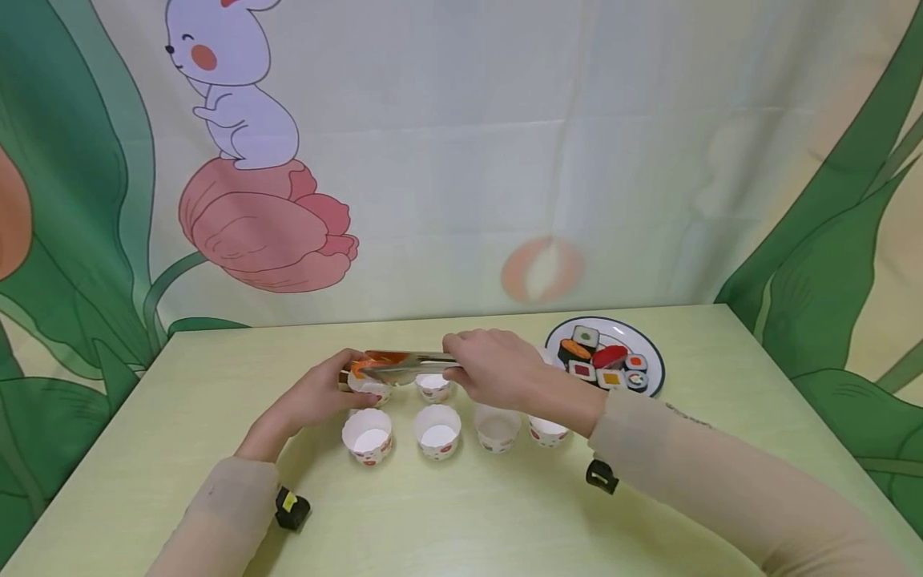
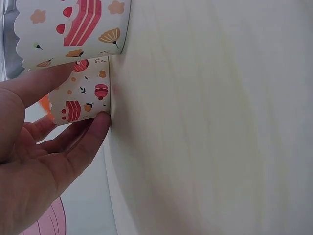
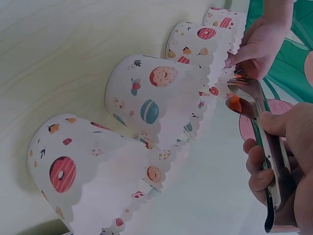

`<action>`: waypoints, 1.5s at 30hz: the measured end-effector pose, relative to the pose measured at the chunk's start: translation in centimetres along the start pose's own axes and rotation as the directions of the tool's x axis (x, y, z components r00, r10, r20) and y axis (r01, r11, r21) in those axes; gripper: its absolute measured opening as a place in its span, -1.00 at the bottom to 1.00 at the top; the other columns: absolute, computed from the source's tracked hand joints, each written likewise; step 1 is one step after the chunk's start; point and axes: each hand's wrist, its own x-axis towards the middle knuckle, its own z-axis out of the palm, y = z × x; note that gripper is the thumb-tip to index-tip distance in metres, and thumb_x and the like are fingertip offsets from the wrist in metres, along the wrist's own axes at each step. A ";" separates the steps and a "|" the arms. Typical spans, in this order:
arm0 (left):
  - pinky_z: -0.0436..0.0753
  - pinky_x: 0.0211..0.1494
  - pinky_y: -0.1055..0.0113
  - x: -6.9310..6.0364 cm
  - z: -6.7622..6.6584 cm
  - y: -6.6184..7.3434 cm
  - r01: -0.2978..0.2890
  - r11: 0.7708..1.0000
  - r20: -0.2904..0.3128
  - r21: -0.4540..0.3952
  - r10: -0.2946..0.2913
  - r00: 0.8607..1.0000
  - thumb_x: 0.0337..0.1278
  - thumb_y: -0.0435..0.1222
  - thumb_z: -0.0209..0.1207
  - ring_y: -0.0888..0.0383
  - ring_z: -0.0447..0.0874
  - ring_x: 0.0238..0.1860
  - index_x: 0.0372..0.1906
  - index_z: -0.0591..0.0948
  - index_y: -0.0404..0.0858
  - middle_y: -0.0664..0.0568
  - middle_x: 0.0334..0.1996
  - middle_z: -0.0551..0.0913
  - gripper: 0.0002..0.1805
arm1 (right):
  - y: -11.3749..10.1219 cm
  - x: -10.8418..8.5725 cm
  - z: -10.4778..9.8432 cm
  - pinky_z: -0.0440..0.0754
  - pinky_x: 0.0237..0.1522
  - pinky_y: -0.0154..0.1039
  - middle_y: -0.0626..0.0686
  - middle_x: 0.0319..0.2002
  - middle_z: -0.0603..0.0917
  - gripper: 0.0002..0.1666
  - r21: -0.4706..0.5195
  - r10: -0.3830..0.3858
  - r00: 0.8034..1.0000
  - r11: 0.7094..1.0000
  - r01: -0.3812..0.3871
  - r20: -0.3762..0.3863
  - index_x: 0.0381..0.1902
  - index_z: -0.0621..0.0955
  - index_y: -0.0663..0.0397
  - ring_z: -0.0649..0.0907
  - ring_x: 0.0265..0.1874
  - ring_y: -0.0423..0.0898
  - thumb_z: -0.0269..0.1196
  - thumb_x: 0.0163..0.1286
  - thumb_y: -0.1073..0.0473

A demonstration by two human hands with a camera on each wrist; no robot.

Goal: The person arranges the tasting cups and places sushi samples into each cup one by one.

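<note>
My left hand [image 1: 310, 389] holds a small printed paper cup [image 2: 80, 93] at the back left of the cup group, with thumb and fingers on either side of it. My right hand [image 1: 501, 370] grips metal serving tongs [image 1: 414, 369], which point left over that cup. An orange piece [image 1: 366, 365] shows at the tongs' tips, at the cup's mouth; its full shape is hidden. In the right wrist view, the tongs' ends [image 3: 242, 105] look like a spoon and a fork, with orange between them.
More paper cups stand in two rows, including a front-left cup [image 1: 368, 437] and a cup beside it [image 1: 437, 433]. My right forearm covers part of the back row. A blue-rimmed plate [image 1: 634, 331] with several sushi pieces stands at the back right. A printed curtain [image 1: 433, 200] hangs behind.
</note>
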 end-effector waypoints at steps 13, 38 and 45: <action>0.57 0.01 0.11 -0.1 0.0 0.2 -0.024 1.000 -0.001 -0.017 0.024 1.000 0.18 -0.26 0.47 -0.13 0.57 0.07 0.31 0.42 -0.36 -0.17 0.05 0.62 -0.32 | 0.1 -0.1 0.0 0.52 -0.49 -0.24 -0.14 -0.46 0.50 -0.77 0.000 0.007 1.000 1.000 -0.007 0.006 -0.18 0.57 0.05 0.52 -0.55 -0.15 0.29 0.52 0.01; 0.58 0.04 0.07 -0.1 0.0 0.2 -0.003 1.000 -0.002 0.004 0.003 1.000 0.17 -0.24 0.47 -0.13 0.57 0.07 0.34 0.38 -0.37 -0.21 0.05 0.60 -0.27 | 1.0 -1.0 -0.1 0.55 -0.42 -0.27 -0.12 -0.39 0.64 -0.76 0.089 0.023 0.999 0.996 -0.025 0.028 -0.09 0.64 0.09 0.56 -0.51 -0.19 0.30 0.50 0.03; 0.58 0.03 0.10 -0.2 0.1 0.3 0.003 1.000 -0.001 0.005 -0.003 1.000 0.18 -0.22 0.47 -0.12 0.57 0.06 0.34 0.38 -0.35 -0.20 0.05 0.61 -0.28 | 0.7 -0.8 -0.2 0.53 -0.46 -0.28 -0.13 -0.46 0.59 -0.78 0.071 0.029 0.999 0.997 -0.031 0.034 -0.16 0.63 0.08 0.55 -0.55 -0.19 0.32 0.49 0.03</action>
